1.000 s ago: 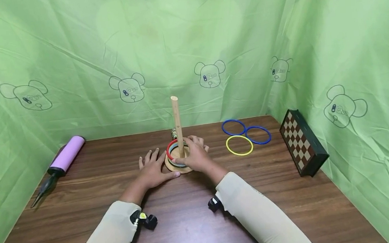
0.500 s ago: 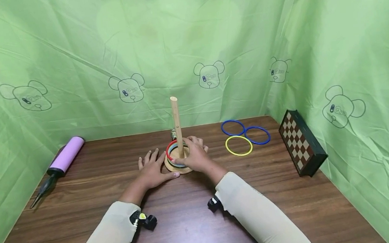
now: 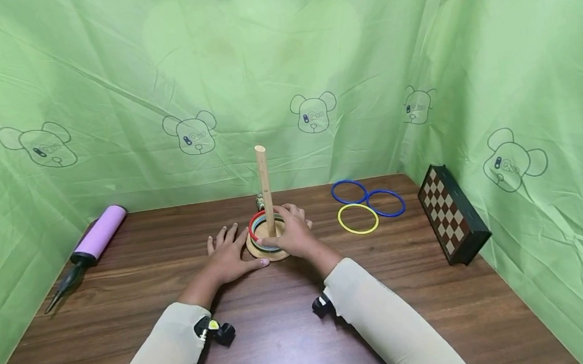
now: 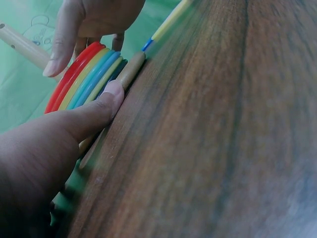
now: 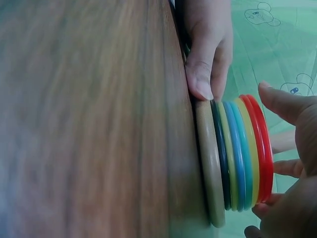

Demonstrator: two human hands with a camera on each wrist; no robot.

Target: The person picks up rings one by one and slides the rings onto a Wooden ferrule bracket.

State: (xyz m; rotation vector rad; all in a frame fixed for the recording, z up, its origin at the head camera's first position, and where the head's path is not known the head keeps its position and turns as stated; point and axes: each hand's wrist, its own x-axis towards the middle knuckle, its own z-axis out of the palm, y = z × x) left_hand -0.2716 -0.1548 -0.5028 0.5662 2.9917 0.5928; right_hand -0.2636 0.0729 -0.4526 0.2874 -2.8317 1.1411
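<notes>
A wooden ring-toss stand has an upright peg (image 3: 264, 178) and a round base (image 5: 212, 163) on the table. Round the peg, just over the base, sits a stack of colored rings (image 5: 241, 153): red on top, then yellow, teal, blue and darker ones. My left hand (image 3: 230, 258) rests beside the base with fingers spread; its thumb (image 4: 115, 91) presses the base's edge. Over the stack is my right hand (image 3: 298, 230), its thumb (image 5: 280, 101) straight and a little off the red ring (image 5: 262, 148). Its fingertips touch the stack's far side.
To the right lie two blue rings (image 3: 386, 203) and a yellow ring (image 3: 359, 232). A folded chessboard box (image 3: 453, 214) stands on edge at the table's right. At left is a purple hand pump (image 3: 100, 230). A small patterned object (image 3: 260, 201) sits behind the peg. Green cloth encloses the table.
</notes>
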